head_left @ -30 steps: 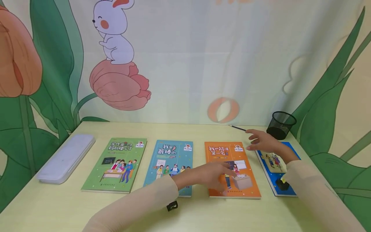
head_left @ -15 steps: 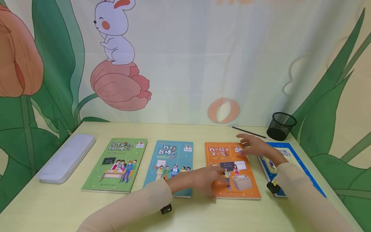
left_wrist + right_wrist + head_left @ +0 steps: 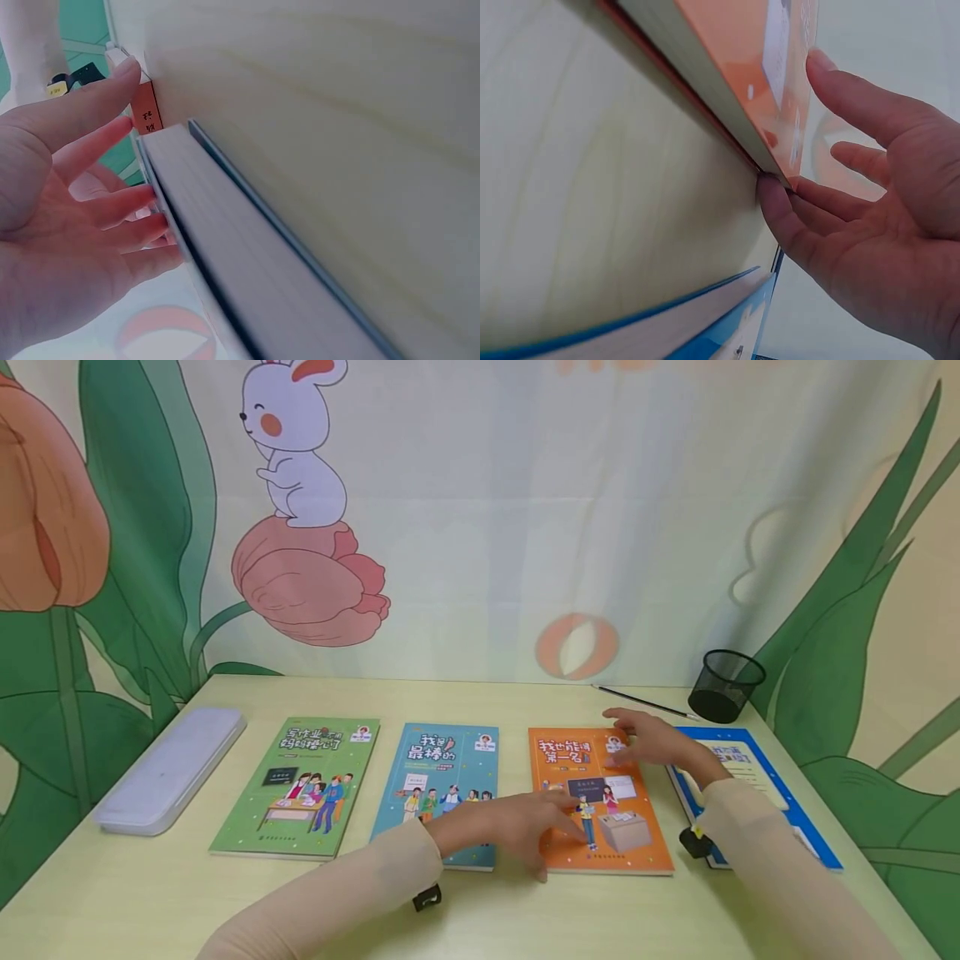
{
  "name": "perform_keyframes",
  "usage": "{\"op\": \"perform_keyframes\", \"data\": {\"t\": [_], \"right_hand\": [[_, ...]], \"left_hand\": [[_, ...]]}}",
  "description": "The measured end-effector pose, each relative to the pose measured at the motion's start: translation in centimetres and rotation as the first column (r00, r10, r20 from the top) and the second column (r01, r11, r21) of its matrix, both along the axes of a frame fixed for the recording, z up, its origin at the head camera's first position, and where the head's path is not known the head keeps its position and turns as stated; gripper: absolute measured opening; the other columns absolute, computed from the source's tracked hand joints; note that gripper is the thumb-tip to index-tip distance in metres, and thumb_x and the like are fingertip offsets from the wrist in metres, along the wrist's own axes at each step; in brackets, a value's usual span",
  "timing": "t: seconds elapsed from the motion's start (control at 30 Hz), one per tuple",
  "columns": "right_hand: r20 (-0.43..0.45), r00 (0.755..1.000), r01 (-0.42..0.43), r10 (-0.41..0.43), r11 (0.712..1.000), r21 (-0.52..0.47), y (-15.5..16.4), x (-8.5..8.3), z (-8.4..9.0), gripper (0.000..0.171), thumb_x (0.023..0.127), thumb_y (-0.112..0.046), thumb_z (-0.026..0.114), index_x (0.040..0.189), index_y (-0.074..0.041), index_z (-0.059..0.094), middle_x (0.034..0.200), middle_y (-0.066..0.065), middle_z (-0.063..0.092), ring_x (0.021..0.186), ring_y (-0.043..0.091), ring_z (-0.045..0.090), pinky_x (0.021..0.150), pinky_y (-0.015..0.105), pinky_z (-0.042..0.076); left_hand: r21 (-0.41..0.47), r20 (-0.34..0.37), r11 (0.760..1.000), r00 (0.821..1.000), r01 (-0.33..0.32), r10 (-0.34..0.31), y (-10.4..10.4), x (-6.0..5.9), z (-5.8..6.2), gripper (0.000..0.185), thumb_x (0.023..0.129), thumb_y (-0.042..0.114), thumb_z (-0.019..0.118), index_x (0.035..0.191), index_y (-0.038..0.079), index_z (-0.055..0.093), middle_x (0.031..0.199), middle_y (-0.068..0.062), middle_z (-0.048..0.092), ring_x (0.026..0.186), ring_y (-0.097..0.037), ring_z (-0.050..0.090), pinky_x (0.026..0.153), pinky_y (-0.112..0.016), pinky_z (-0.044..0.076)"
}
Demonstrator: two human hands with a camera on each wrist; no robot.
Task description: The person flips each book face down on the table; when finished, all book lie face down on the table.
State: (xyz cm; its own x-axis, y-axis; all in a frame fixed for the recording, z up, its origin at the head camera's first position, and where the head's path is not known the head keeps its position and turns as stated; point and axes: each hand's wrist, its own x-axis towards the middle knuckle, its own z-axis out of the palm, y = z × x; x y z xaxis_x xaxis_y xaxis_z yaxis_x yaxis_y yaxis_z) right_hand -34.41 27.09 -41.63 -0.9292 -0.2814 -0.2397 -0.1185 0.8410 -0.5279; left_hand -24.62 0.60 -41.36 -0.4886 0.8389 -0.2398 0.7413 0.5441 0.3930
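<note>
An orange book (image 3: 637, 852) lies flat on the table in the head view. My left hand (image 3: 517, 827) is over its lower left part, fingers spread and thumb near the left bottom edge. In the left wrist view the left hand (image 3: 82, 187) has its thumb apart from the fingers. At the orange book's upper right corner is my right hand (image 3: 656, 739). The right wrist view shows the right hand (image 3: 885, 195) with fingertips touching the corner of the orange book (image 3: 735, 45) and the thumb held apart. Neither hand is curled round the book.
Left of it lie a light blue book (image 3: 450, 756) and a green book (image 3: 247, 827). A darker blue book (image 3: 772, 777) lies partly under the right forearm. A white case (image 3: 176, 768) is far left. At the back are a pencil (image 3: 645, 700) and a black mesh cup (image 3: 723, 702).
My right hand has moved left from over the darker blue book to the orange book's upper right corner. The left hand has shifted left and down to its lower left part. The books appear unmoved.
</note>
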Motion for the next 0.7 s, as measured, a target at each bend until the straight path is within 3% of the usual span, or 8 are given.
{"op": "perform_keyframes", "data": {"t": [0.33, 0.7], "right_hand": [[-0.054, 0.997, -0.056, 0.064, 0.990, 0.129, -1.2, -0.3, 0.1, 0.089, 0.082, -0.037, 0.082, 0.152, -0.006, 0.037, 0.146, 0.028, 0.048, 0.127, 0.043, 0.050, 0.108, 0.061, 0.042], [-0.029, 0.994, -0.094, 0.103, 0.972, 0.215, -1.5, -1.7, 0.1, 0.083, 0.076, -0.044, 0.086, 0.141, -0.006, 0.052, 0.145, 0.027, 0.049, 0.129, 0.046, 0.044, 0.109, 0.065, 0.037]], "left_hand": [[0.016, -0.021, 1.000, 1.000, 0.020, -0.020, -0.3, 0.0, -0.1, 0.062, 0.080, 0.023, 0.085, 0.137, 0.027, 0.062, 0.162, -0.008, 0.034, 0.152, -0.026, 0.028, 0.121, -0.037, 0.031], [0.010, -0.033, 1.000, 0.999, 0.011, -0.011, -0.2, 0.3, 0.2, 0.063, 0.079, 0.022, 0.086, 0.137, 0.026, 0.063, 0.161, -0.009, 0.035, 0.152, -0.026, 0.028, 0.121, -0.036, 0.031]]}}
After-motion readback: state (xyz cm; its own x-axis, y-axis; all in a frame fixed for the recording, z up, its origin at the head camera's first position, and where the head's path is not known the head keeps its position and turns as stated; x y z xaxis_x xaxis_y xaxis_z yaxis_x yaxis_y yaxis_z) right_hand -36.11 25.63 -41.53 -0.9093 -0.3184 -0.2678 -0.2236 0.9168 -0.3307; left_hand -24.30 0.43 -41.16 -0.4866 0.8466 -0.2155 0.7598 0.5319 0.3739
